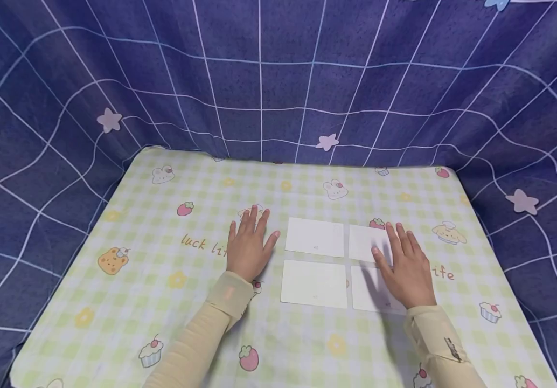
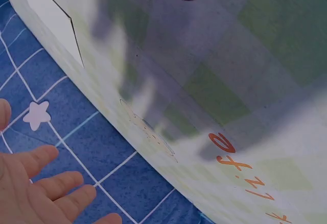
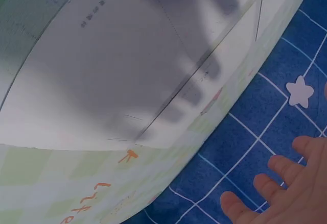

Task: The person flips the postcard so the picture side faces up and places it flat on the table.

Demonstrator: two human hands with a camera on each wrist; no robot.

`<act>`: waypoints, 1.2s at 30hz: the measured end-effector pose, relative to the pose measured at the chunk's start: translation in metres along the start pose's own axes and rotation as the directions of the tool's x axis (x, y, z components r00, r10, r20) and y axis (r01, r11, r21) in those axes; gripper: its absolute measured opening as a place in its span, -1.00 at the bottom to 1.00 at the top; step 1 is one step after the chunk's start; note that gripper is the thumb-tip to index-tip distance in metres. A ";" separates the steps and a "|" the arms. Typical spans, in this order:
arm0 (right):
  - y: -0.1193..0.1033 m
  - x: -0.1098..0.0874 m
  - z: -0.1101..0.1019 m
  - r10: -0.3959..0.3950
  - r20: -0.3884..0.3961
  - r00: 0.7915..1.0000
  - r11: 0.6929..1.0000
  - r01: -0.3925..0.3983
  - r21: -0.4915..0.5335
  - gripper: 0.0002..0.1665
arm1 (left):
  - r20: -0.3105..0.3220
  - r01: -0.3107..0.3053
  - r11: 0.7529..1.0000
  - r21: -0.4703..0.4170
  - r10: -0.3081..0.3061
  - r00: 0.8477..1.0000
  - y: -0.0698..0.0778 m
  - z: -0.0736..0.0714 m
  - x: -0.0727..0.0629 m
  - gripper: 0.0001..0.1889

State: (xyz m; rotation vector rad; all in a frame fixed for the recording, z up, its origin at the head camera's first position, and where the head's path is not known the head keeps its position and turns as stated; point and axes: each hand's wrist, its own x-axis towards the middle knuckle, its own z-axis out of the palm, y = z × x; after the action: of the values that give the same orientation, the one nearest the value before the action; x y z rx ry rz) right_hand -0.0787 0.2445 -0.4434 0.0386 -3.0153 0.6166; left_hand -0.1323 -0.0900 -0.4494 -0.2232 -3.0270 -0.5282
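Four white cards are too many to number here, so: several white cards lie in two rows on the checked tablecloth. In the head view the upper left card (image 1: pixel 314 237) and lower left card (image 1: pixel 314 284) show whole. My right hand (image 1: pixel 408 269), fingers straight and spread, hovers over the right edges of the upper right card (image 1: pixel 362 240) and lower right card (image 1: pixel 366 293), hiding parts of both. Left of the cards, my left hand (image 1: pixel 249 249) is held over the cloth with fingers spread. Neither hand holds anything. The right wrist view shows the right hand's shadow on a card (image 3: pixel 66 81).
The green-and-white checked tablecloth (image 1: pixel 128 302) bears printed strawberries, cupcakes and animals. A dark blue curtain (image 1: pixel 230 86) with white lines and stars surrounds the table's back and sides.
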 end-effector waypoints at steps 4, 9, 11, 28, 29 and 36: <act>-0.001 -0.001 -0.001 -0.013 -0.024 1.000 1.000 0.013 0.009 -0.14 | -0.008 -0.009 1.000 -0.009 0.008 1.000 0.000 -0.001 0.001 -0.32; -0.004 -0.001 -0.004 -0.013 -0.040 0.999 0.999 0.015 0.038 -0.14 | -0.042 -0.027 0.999 -0.031 0.026 0.999 0.001 -0.002 0.001 -0.34; -0.005 -0.001 -0.005 -0.011 -0.042 0.999 0.999 0.013 0.046 -0.13 | -0.062 -0.036 0.998 -0.047 0.033 0.998 0.002 -0.003 0.001 -0.35; -0.015 -0.004 -0.014 -0.026 -0.078 0.997 0.990 0.036 0.134 -0.13 | -0.102 -0.076 0.994 -0.083 0.068 0.992 0.012 -0.006 -0.001 -0.35; -0.015 -0.004 -0.014 -0.027 -0.080 0.996 0.989 0.038 0.140 -0.13 | -0.103 -0.078 0.993 -0.086 0.069 0.992 0.012 -0.006 -0.001 -0.35; -0.018 -0.005 -0.010 -0.040 -0.082 0.996 0.986 0.053 0.155 -0.13 | -0.106 -0.086 0.991 -0.107 0.074 0.992 0.013 -0.004 -0.002 -0.34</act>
State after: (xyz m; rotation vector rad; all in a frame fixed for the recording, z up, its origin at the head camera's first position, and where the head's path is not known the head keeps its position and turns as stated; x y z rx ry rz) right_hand -0.0722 0.2322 -0.4271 0.0898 -2.8747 0.8296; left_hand -0.1288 -0.0796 -0.4421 -0.3117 -2.8792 -0.6802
